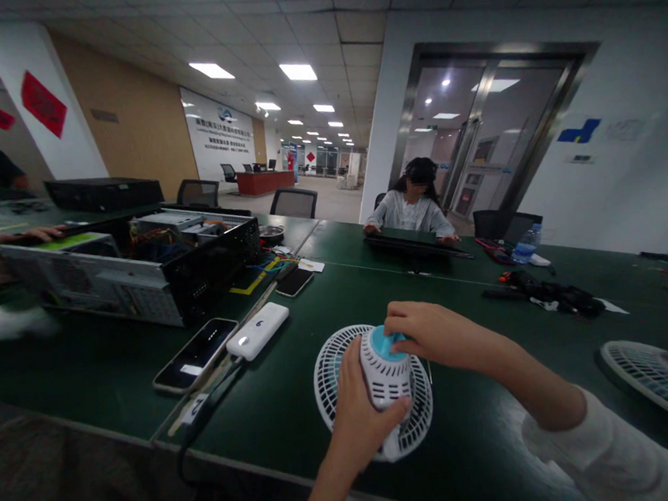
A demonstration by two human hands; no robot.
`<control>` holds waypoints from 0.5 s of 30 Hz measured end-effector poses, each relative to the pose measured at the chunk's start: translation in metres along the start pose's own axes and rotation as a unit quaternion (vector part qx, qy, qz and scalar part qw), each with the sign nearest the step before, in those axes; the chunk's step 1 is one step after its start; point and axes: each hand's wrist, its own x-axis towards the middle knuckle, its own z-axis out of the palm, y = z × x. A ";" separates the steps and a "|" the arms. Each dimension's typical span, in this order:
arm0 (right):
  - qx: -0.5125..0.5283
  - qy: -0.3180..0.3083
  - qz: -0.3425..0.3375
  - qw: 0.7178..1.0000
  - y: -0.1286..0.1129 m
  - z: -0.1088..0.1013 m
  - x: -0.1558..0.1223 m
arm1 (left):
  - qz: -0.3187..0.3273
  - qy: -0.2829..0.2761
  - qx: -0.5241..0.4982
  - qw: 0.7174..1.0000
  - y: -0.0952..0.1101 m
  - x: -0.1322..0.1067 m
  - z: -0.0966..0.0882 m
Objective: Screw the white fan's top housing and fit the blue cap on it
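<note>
A white electric fan (386, 386) lies grille down on the green table, its motor housing pointing up. My left hand (356, 404) is wrapped round the housing, thumb on the near side and fingers on the left. On top of the housing is a light-blue knob or cap (382, 343). My right hand (414, 333) pinches this blue piece between thumb and curled fingers. Part of the grille is hidden behind my left hand.
Left of the fan are a white power bank (258, 331) with a cable, a phone (196, 356) and another phone (295, 282). An opened computer case (136, 260) stands beyond, a person's hand on it. Another fan (666, 377) lies right. A person (409, 209) sits opposite holding a dark panel (415, 246).
</note>
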 end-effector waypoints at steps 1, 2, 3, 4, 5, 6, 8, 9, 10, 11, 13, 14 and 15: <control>-0.003 0.001 0.001 1.000 0.000 0.000 0.000 | 0.000 0.000 0.000 1.000 0.000 0.000 0.000; -0.006 0.003 0.001 1.000 -0.001 0.000 0.000 | 0.001 0.001 0.001 1.000 0.000 0.000 0.000; -0.010 0.004 0.001 1.000 -0.001 0.000 0.000 | 0.001 0.002 0.001 1.000 0.001 0.000 0.000; -0.014 0.006 0.001 1.000 -0.001 0.000 0.000 | 0.000 0.002 0.002 1.000 0.001 0.000 0.000; -0.019 0.006 0.002 1.000 -0.002 0.000 0.000 | -0.002 0.001 0.003 1.000 0.001 0.000 0.001; -0.025 0.006 0.005 1.000 -0.003 0.000 0.001 | -0.006 -0.001 0.003 1.000 0.001 0.000 0.001; -0.036 0.004 0.017 0.999 -0.005 0.002 0.003 | -0.011 -0.004 0.004 1.000 0.001 0.000 0.002; -0.040 0.003 0.025 0.999 -0.007 0.003 0.004 | -0.011 -0.004 0.004 1.000 0.000 0.000 0.002; -0.043 0.002 0.033 0.999 -0.008 0.005 0.005 | -0.009 -0.002 0.004 1.000 0.000 0.000 0.002; -0.045 0.003 0.041 0.998 -0.010 0.006 0.006 | -0.006 0.000 0.004 1.000 -0.001 0.000 0.002; -0.045 0.007 0.055 0.997 -0.012 0.008 0.008 | -0.004 0.000 0.003 1.000 -0.002 0.001 0.002; -0.045 0.009 0.062 0.997 -0.012 0.008 0.009 | -0.004 0.000 0.002 1.000 -0.002 0.000 0.003; -0.045 0.012 0.068 0.997 -0.012 0.009 0.010 | -0.006 0.000 0.002 1.000 -0.002 0.000 0.003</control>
